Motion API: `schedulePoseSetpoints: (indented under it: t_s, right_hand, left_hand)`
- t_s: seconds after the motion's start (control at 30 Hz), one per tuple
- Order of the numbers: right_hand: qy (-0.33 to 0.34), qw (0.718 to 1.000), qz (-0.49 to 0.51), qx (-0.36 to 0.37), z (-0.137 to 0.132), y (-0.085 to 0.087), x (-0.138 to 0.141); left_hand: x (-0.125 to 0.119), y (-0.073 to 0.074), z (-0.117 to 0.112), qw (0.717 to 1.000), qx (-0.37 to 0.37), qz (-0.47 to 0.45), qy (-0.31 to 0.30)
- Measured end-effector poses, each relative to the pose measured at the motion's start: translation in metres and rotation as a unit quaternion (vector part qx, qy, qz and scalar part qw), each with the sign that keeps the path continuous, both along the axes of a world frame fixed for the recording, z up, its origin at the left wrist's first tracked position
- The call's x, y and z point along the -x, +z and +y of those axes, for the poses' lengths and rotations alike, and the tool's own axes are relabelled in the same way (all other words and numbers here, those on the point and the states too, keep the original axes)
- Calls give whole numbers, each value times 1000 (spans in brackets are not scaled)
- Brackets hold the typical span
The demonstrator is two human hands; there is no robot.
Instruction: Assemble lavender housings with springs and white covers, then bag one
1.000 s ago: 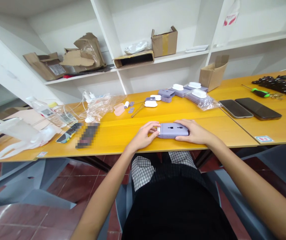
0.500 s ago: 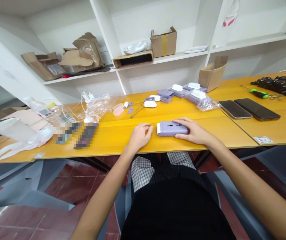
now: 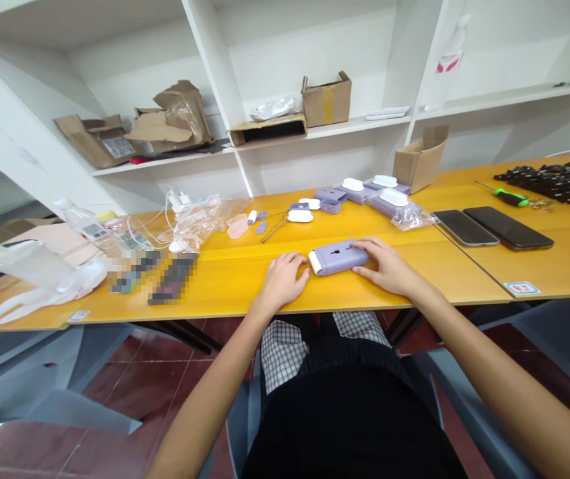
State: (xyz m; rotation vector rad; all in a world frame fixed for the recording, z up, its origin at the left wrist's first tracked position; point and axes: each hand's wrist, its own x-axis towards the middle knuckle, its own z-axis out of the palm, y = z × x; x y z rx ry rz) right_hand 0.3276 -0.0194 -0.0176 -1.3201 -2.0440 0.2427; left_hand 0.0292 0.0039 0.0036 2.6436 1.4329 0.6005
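A lavender plastic case [image 3: 340, 258] with a white end and dark markings on top lies on the table in front of me. My right hand [image 3: 387, 265] has its right end between the fingers and thumb. Just left of the white end, my left hand [image 3: 285, 278] rests on the table, fingers loosely bent, thumb apart, holding nothing. Further back lie loose lavender and white parts, among them a white oval cap [image 3: 300, 216], springs [image 3: 275, 229] and a pink piece [image 3: 237, 226].
Behind them stand several lavender cases with white tops [image 3: 393, 197], one in clear plastic. Two phones [image 3: 509, 227] and a green-black screwdriver [image 3: 511, 197] lie right. Plastic wrap [image 3: 199, 223], bottles [image 3: 82, 219] and a lidded cup [image 3: 40, 259] are left. Shelves hold cardboard boxes [image 3: 327, 100].
The lavender case has turned slightly, its right end now further from me. My right hand has shifted its hold towards that end. My left hand remains beside the white end.
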Motion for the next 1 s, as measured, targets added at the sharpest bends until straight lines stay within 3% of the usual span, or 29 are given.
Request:
schedulePoseSetpoints:
  t_s: [0.1,0.27,0.57,0.8,1.0]
  right_hand:
    - [-4,1000,-14,6,0,1,2]
    - [-43,997,-66,18,1,1,4]
    - [12,998,-42,34,-4,2,-4]
    - [-136,988,-70,15,2,-6,-9]
    - [-143,973,-176,44,1,-12,-7]
  left_hand:
    - [-1,1,-1,1000,2,11,20]
    - [1,4,-1,993,-8,41,107]
    - [22,-2,9,988,91,123,32]
    - [21,-4,10,987,85,129,35]
    - [22,-6,11,989,80,120,33]
